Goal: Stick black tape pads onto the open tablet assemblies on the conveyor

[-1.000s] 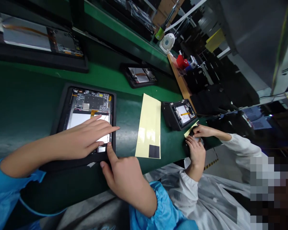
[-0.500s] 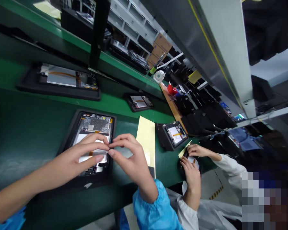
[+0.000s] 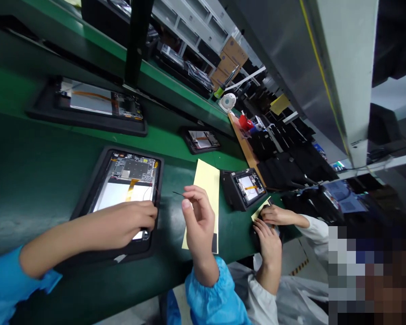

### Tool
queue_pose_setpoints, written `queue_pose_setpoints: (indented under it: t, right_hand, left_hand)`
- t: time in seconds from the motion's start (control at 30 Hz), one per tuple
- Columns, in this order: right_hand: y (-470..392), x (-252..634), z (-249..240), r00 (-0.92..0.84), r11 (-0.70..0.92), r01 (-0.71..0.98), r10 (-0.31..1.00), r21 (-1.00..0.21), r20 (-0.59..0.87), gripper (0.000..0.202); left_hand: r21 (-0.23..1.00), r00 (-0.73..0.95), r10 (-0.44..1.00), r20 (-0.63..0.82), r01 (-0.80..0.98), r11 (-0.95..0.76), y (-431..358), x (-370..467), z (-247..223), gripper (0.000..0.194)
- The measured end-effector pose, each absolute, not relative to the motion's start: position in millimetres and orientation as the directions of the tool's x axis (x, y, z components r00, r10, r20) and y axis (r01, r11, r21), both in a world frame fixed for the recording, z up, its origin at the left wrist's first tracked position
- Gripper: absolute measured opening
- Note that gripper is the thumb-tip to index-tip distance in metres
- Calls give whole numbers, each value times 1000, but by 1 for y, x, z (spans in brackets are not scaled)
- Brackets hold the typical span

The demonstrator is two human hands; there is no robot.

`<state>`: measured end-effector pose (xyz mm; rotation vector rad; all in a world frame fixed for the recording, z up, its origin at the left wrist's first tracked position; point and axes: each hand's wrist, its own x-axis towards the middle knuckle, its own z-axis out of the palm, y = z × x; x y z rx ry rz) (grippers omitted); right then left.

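Observation:
An opened tablet [image 3: 110,194] lies in a black foam tray [image 3: 84,205] on the green bench, its circuit board [image 3: 135,168], orange ribbon and white battery area showing. Across its lower part reaches my left hand [image 3: 131,223], fingers curled and pressed together at the tablet's right side; whatever is under the fingertips is hidden. My right hand [image 3: 200,216] is raised to the right of the tray, over a yellow sheet [image 3: 207,176]. Between its thumb and fingers it pinches a thin dark strip [image 3: 177,193], which sticks out to the left; its exact kind is too small to tell.
Other opened tablets in black trays lie behind: one tablet [image 3: 94,99] at back left, a smaller one [image 3: 201,140] further right, another [image 3: 249,186] on a black block. At right, a co-worker's hands [image 3: 270,239] work on a device. A metal shelf beam [image 3: 345,81] hangs overhead.
My hands, fingertips together over the tablet before, have parted. The right hand has moved right with the thin dark strip now visible; the left has curled down at the tablet's right side.

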<state>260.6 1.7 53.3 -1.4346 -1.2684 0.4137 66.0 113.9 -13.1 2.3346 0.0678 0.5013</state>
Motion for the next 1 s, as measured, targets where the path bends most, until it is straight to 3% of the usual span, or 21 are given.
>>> queue_pose_setpoints:
  t: [0.4, 0.53, 0.7, 0.87, 1.0]
  right_hand:
    - [-2, 263, 34, 267, 109, 339, 941, -935, 206, 8]
    - [-7, 260, 26, 132, 56, 440, 983, -896, 127, 15]
    - [-21, 251, 11, -49, 217, 655, 968, -724, 245, 29]
    - [-33, 244, 8, -89, 290, 725, 939, -625, 332, 43]
    - [-41, 242, 9, -61, 244, 724, 954, -646, 293, 49]
  left_hand:
    - [669, 964, 129, 234, -63, -741, 192, 94, -6, 30]
    - [603, 945, 185, 270, -16, -798, 194, 95, -11, 29]
    - [533, 910, 266, 319, 60, -844, 194, 99, -26, 29]
    - [446, 839, 381, 388, 191, -874, 191, 92, -21, 49]
    - [592, 842, 308, 444, -17, -806, 171, 83, -17, 38]
